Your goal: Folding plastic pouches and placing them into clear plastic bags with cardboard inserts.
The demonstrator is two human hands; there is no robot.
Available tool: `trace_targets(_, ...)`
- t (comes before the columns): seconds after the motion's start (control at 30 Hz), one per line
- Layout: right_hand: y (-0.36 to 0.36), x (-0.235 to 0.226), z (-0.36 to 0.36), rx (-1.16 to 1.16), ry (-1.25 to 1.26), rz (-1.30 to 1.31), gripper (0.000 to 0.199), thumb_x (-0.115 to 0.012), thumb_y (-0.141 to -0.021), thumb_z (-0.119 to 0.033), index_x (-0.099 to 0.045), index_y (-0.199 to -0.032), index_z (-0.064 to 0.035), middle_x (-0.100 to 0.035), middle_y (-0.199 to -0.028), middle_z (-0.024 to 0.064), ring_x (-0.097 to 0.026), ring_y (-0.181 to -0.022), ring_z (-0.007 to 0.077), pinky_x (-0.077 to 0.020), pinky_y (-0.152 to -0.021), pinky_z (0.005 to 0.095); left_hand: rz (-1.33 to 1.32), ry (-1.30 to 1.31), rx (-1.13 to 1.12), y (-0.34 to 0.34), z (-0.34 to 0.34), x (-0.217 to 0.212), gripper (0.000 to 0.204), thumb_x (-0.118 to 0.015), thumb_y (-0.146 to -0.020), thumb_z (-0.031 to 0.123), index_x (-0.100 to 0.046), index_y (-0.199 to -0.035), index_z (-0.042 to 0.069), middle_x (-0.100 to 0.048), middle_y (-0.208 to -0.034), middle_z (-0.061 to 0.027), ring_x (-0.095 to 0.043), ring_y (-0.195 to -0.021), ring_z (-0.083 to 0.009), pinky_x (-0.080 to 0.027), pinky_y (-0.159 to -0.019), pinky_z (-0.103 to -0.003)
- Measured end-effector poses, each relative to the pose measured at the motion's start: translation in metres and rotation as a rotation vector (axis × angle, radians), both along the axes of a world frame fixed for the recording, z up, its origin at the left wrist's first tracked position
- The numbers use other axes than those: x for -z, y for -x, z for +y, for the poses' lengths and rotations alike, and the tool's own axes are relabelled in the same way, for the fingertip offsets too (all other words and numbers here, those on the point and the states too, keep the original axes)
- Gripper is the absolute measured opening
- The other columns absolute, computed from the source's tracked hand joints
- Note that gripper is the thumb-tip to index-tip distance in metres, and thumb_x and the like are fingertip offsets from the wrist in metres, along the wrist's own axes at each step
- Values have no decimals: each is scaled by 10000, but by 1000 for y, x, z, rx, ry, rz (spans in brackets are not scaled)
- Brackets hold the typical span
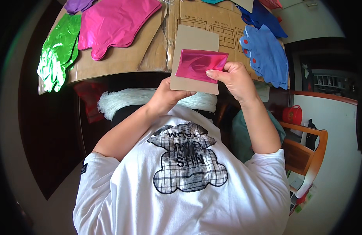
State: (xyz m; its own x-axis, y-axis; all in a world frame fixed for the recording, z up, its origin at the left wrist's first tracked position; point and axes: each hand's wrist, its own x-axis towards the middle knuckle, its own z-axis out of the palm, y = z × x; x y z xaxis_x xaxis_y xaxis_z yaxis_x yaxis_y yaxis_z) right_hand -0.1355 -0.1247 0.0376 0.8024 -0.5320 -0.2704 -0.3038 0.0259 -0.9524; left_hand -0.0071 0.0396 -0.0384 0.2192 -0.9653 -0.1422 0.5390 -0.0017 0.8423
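My left hand [167, 95] grips the lower left corner of a beige cardboard sheet [196, 35], its fingers running underneath. Over the middle of that sheet lies a shiny pink foil piece [200, 64], flat and slightly creased. My right hand [236, 79] pinches the foil's right edge between thumb and fingers. Both things are held up over the near edge of the table. Whether the right fingers also touch the cardboard is hidden.
Brown cardboard [122, 62] covers the table. Pink foil shapes [114, 25], green foil shapes [59, 47] and blue foil shapes [265, 51] lie around it. A bundle of white string [126, 102] rests across my lap. A wooden chair [306, 152] stands at the right.
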Motion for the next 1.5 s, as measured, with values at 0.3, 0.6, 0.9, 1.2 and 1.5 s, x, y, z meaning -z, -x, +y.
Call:
trace_targets(0.3,-5,-4,7,-19,55,69,142,-713,-790,-110,-709,-846,20,-673,-750,17,-562,-671,53,-476,-630,238,341,-94,-149,17,-9,-15,207,-647,-886,159,-638,-1055,40,-678,-969,-63,-652,-888,-159,-511,-860,-320)
trace_targets(0.6,-6,1,-9,48,714,176,332,-686,-802,-191,-641,-1087,-26,-643,-1091,142,-624,-904,217,-481,-801,346,240,-211,-297,21,-18,-17,128,-648,-876,134,-664,-930,20,-681,-873,-54,-641,-744,-134,-528,-742,-278)
trace_targets(0.9,-53,7,-19,-908,1370,-66,731,-366,-923,-577,-301,-1438,-63,-251,-1514,114,-185,-1415,285,-151,-1144,464,314,-214,-297,21,-20,-12,182,-591,-915,160,-626,-1019,14,-667,-934,-55,-641,-808,-140,-531,-774,-305)
trace_targets(1.2,-52,16,-22,-921,1345,-55,846,-256,-898,-662,-193,-1471,-43,-144,-1544,137,-116,-1435,272,-85,-1156,453,591,-217,-173,13,-19,-27,222,-477,-976,188,-566,-1045,-4,-645,-977,-103,-649,-900,-200,-542,-844,-382)
trace_targets(1.5,-51,11,-19,-952,1274,-34,806,-457,-884,-512,-186,-1468,-29,-144,-1542,153,-110,-1437,279,-74,-1162,450,506,-278,-185,14,-19,-32,220,-464,-977,158,-560,-1074,-15,-656,-981,-121,-664,-886,-215,-558,-811,-356)
